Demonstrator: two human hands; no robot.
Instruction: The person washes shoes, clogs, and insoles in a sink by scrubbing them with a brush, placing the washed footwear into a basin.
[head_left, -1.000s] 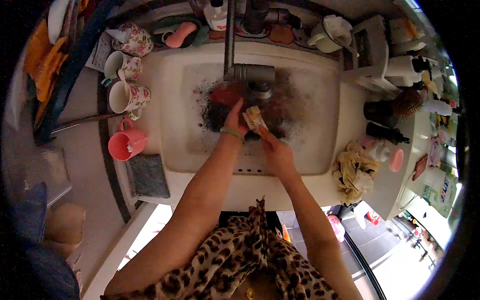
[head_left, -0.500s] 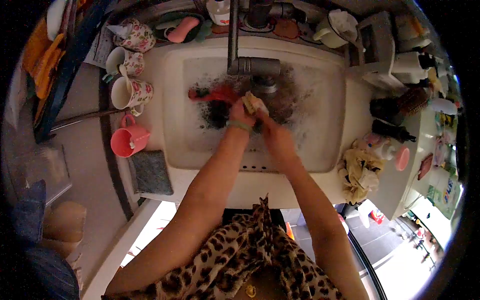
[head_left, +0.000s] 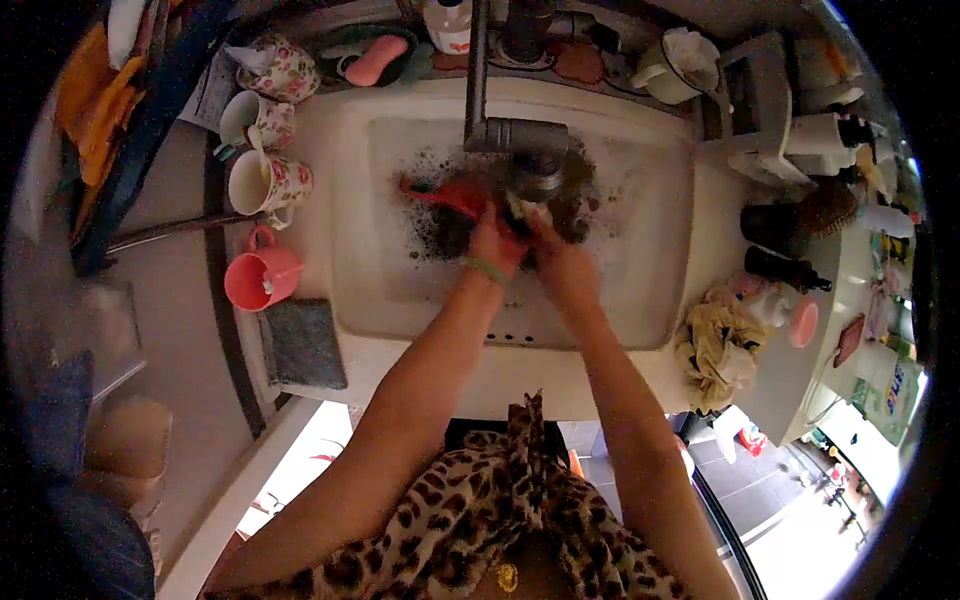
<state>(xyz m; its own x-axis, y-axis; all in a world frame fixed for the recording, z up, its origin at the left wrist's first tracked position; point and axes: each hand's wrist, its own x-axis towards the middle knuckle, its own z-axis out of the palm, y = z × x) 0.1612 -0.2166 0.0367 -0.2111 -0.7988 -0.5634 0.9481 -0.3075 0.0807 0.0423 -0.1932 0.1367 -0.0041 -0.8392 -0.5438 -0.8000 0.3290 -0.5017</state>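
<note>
In the white sink [head_left: 345, 240], a red item with dark parts [head_left: 445, 194] lies amid dark, sudsy water; its kind I cannot make out. My left hand [head_left: 497, 243] is closed on the near end of it, under the faucet head. Close beside it, my right hand [head_left: 562, 262] has its fingers curled around a small pale object [head_left: 520, 208], mostly hidden by the fingers and the faucet [head_left: 525, 138]. The two hands nearly touch.
Floral mugs [head_left: 265, 185] and a pink mug [head_left: 262, 278] line the left rim, above a grey pad [head_left: 304, 343]. A pink soap bar [head_left: 376, 60] sits in a dish at the back. A crumpled beige cloth [head_left: 718, 350] and bottles [head_left: 785, 267] stand along the right.
Both hands have shifted slightly, with the pale object now lower under the faucet and more hidden. The red item's far end appears further right; the whole view has shifted a little.
</note>
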